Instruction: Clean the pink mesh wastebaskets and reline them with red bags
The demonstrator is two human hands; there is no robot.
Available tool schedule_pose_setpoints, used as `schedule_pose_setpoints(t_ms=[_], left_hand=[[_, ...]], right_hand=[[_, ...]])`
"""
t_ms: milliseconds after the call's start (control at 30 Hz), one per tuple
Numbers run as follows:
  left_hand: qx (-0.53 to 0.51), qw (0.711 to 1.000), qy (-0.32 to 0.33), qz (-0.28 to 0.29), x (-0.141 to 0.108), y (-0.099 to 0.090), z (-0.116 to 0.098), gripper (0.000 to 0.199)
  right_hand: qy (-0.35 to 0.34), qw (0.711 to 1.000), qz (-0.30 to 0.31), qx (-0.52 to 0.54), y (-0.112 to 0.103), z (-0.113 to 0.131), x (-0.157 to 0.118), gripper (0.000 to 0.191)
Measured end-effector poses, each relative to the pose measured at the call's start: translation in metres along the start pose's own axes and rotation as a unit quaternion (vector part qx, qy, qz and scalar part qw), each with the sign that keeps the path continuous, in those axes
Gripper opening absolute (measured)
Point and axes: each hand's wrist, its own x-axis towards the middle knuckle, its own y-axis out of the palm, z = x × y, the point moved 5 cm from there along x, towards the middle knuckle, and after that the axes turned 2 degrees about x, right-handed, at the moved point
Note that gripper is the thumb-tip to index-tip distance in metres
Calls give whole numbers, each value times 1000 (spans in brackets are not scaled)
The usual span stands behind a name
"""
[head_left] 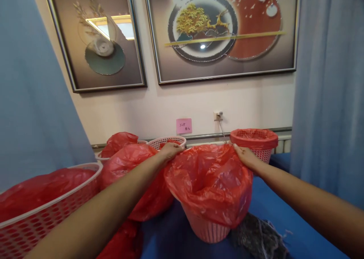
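Observation:
A red plastic bag [207,198] lines a pale basket [210,230] and hangs down over its outside; the basket's ribbed lower part shows beneath. At the far left of the rim, my left hand [171,150] is closed on the bag's edge, though its fingertips are partly hidden. On the far right side, my right hand [247,156] pinches the same edge, thumb on top. The bag's mouth gapes toward me, with crumpled plastic inside. Beside the basket's base lies a dark grey, frayed cloth [260,236].
To the left stand a large white basket [82,187] with red plastic and another red-bagged container [127,162]. A white basket [152,142] and a red-lined basket [263,153] are by the wall. Blue curtains [327,81] flank the blue surface [165,236]. A cord runs from a socket [217,116].

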Motion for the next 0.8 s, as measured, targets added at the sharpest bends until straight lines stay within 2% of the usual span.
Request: schedule_pose_setpoints(t_ms=[67,200,333,400,467,567,633,700,800], left_hand=[[3,1000,13,3,8,9,4,26],[14,999,37,13,18,23,7,29],[54,997,37,36,23,28,8,30],[77,996,37,34,26,27,6,28],[91,995,50,2,29,21,2,25],[87,988,94,-83,25,8,-4,22],[81,984,121,-105,17,1,-7,18],[83,986,131,-67,11,-1,-9,13],[82,989,116,33,7,-4,-14,20]], right_hand=[[36,999,-18,7,0,-8,9,41],[91,995,-37,25,2,-19,22,45],[122,991,-3,63,9,-22,24,51],[115,990,31,75,11,-20,23,45],[90,992,45,76,7,-15,25,38],[25,997,5,70,-10,2,31,29],[-24,997,-35,70,-19,14,33,20],[-59,997,-19,51,-17,25,33,12],[-54,996,76,11,-4,31,33,12]])
